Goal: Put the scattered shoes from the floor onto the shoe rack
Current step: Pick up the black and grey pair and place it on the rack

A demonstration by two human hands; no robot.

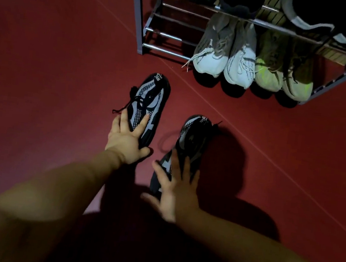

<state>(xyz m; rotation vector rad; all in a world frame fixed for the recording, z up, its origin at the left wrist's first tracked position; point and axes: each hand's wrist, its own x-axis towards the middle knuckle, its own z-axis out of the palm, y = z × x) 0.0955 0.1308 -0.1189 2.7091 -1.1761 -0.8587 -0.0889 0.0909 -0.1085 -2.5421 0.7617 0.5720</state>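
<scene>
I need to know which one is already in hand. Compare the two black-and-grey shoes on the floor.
The left shoe is gripped by the left hand, thumb round its end; the right shoe only has the right hand spread open over it. The left shoe lies farther forward and lit; the right shoe is partly shadowed. Both are black-and-grey and laced.

The shoe rack (137, 19) runs off the top and right edges, and the dark shoes (236, 0) on its upper shelf are cropped and lost in shadow. The blurred right hand (174, 189) hides the near end of the right black-and-grey shoe (192, 139). The left hand (125, 140) covers that of the left black-and-grey shoe (149, 102).
</scene>
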